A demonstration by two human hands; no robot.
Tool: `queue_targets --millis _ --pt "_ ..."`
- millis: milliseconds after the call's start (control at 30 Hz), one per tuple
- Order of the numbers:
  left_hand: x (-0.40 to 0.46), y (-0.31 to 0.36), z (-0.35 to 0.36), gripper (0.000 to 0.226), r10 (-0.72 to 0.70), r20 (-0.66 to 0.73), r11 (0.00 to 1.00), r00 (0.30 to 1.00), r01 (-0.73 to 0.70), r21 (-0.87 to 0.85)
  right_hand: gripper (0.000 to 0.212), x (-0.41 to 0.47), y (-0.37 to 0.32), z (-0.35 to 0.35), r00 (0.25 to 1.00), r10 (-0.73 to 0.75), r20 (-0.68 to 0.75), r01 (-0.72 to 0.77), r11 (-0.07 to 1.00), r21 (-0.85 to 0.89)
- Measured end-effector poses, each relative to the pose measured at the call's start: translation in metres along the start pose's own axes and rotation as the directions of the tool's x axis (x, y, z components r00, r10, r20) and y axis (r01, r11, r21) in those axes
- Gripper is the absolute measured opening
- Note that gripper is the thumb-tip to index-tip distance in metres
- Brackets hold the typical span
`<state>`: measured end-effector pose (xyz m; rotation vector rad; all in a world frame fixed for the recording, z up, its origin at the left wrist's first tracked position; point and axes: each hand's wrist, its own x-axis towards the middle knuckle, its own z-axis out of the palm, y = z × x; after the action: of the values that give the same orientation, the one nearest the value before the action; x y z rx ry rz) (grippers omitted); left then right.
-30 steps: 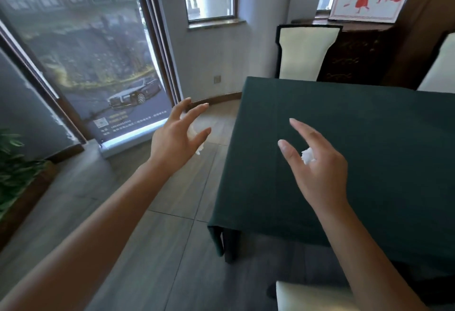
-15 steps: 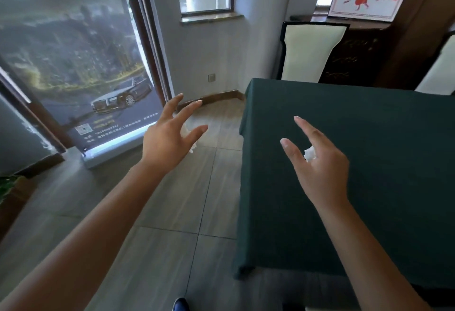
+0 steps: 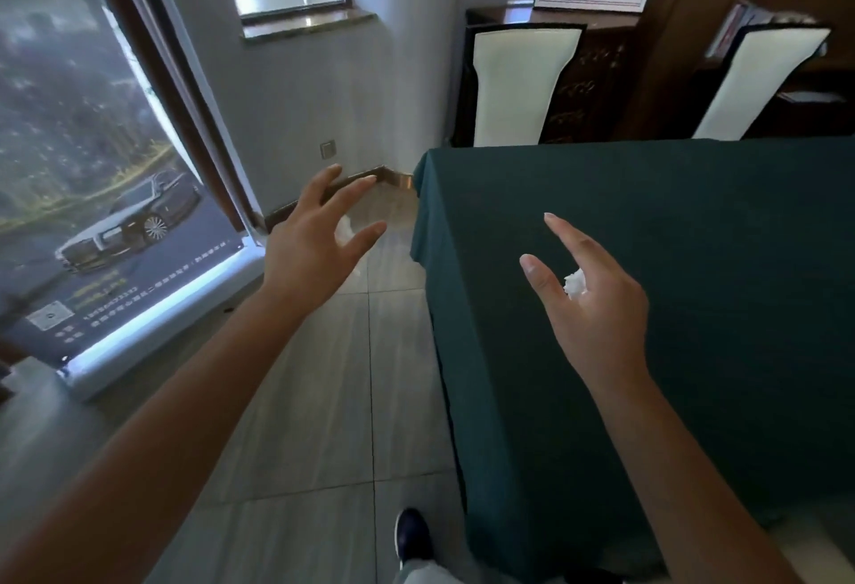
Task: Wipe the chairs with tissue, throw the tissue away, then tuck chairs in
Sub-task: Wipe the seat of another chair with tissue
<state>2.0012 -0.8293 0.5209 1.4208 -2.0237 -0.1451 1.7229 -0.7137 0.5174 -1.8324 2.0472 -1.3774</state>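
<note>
Walking along the table [image 3: 647, 236] now; two chairs [image 3: 518, 84] have come closer. Both hands, left hand [image 3: 310, 250] and right hand [image 3: 597, 306], keep fingers spread while pinching tissue [image 3: 575, 283] (wiping next, probably).

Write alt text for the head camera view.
Both hands reach forward, the left hand and right hand each holding crumpled white tissue, beside a green-clothed table. Two white-backed chairs stand at its far side.

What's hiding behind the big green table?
Behind the table with the dark green cloth stand two chairs with white backs in black frames. The table covers their seats and legs. Dark carved wooden furniture stands behind them.
</note>
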Motion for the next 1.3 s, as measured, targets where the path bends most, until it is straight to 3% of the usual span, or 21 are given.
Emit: queue_targets --millis 133,500,933,1300 --pt "0.07 -0.022 0.031 0.057 0.095 0.028 0.995 0.995 -0.094 -0.026 0.05 0.052 0.019 0.045 0.997 0.058 -0.05 -0.058 0.998 -0.002" --pt "0.262 -0.062 0.07 0.057 0.115 0.021 0.991 0.993 -0.116 0.067 0.049 0.236 0.051 0.138 0.995 0.052 -0.081 -0.053 0.999 -0.009" --pt "0.466 -0.166 0.165 0.057 0.17 0.068 0.985 0.983 -0.167 -0.047 0.044 0.405 0.074 0.257 0.99 0.11 -0.084 -0.119 0.986 -0.113" --pt "0.672 -0.21 0.227 0.055 0.299 0.107 0.95 0.948 -0.286 -0.124 0.043 0.542 0.095 0.334 0.951 0.196 -0.237 -0.231 0.964 -0.129"
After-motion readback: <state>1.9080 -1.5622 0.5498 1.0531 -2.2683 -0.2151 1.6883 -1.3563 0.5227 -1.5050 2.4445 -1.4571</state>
